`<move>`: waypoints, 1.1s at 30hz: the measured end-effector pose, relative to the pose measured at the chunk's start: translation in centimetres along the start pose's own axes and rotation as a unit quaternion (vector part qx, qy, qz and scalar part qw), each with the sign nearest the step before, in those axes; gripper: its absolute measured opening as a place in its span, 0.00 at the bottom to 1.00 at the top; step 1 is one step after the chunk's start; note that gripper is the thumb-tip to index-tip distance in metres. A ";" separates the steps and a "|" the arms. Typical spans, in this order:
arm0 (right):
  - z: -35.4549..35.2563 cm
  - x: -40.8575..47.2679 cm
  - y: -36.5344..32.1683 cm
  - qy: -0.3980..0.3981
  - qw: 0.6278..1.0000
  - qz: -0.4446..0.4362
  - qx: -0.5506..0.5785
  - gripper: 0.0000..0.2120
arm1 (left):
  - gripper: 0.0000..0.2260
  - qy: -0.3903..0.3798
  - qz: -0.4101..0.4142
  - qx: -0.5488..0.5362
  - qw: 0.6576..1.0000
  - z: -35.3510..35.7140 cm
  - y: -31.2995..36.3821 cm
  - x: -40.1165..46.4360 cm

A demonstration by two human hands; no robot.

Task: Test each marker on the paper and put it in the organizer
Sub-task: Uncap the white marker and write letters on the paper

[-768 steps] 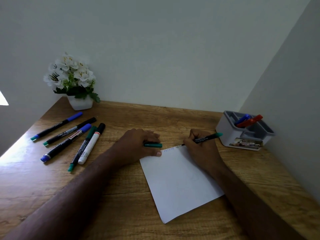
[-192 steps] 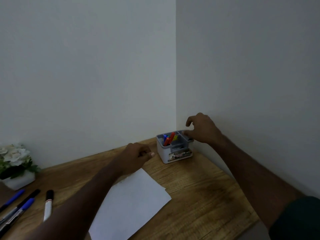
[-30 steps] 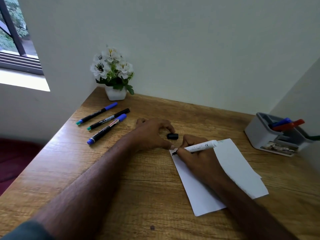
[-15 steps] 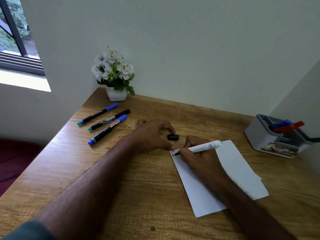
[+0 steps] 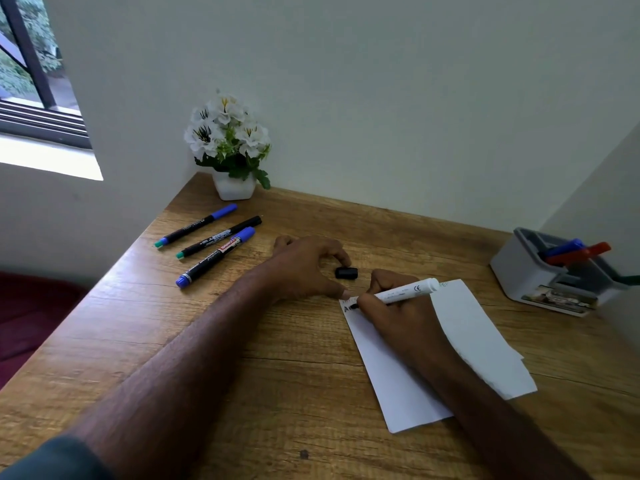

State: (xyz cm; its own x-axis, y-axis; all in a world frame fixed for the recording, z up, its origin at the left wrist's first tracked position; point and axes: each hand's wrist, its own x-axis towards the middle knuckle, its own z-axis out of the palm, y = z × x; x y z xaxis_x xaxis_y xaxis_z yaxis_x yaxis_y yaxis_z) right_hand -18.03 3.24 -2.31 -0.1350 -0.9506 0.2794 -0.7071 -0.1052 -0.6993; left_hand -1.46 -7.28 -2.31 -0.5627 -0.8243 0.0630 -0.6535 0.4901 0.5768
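The right hand (image 5: 398, 317) grips a white marker (image 5: 407, 292), its fingers closed around the barrel, and the black tip touches the top left corner of the sheet of paper (image 5: 467, 341), where a dark stroke shows. The left hand (image 5: 304, 268) rests on the desk (image 5: 277, 375) just beside that corner, thumb tip pressing at the paper's edge; its fingers are loosely curled and hold nothing. Just past its fingertips lies the marker's black cap (image 5: 346, 273), loose on the wood.

Three capped markers lie side by side at the far left — a blue-capped marker (image 5: 195, 225), a black-capped marker (image 5: 218, 237) and a red-labelled marker (image 5: 215, 257) with a blue cap. Behind them stands a small white pot of white flowers (image 5: 228, 140).

The grey organizer (image 5: 512, 268) sits at the far right by the wall, well apart from the paper, with a blue marker (image 5: 564, 247) and a red marker (image 5: 585, 253) slanting out of it (a dark green one (image 5: 628, 279) pokes out at the frame's edge).
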 end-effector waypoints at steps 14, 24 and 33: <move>-1.7 0.4 1.1 0.005 0.999 -0.025 0.021 0.08 | 0.21 -0.004 -0.004 -0.016 1.000 0.0 0.1 -0.1; -1.2 -0.1 1.1 -0.022 0.999 0.038 -0.002 0.17 | 0.21 -0.001 0.000 -0.007 1.000 0.3 -0.5 0.3; -1.4 -0.2 1.0 -0.024 1.000 0.017 -0.008 0.11 | 0.22 0.001 0.004 -0.001 1.000 0.4 -0.7 0.5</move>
State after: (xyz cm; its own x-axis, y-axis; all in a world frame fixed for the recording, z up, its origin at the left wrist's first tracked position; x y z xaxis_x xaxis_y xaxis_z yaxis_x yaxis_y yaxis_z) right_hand -19.63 3.74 -2.15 -0.1269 -0.9664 0.2237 -0.7142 -0.0674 -0.6967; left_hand -1.50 -7.95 -3.06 -0.5666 -0.8211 0.0696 -0.6481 0.4962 0.5777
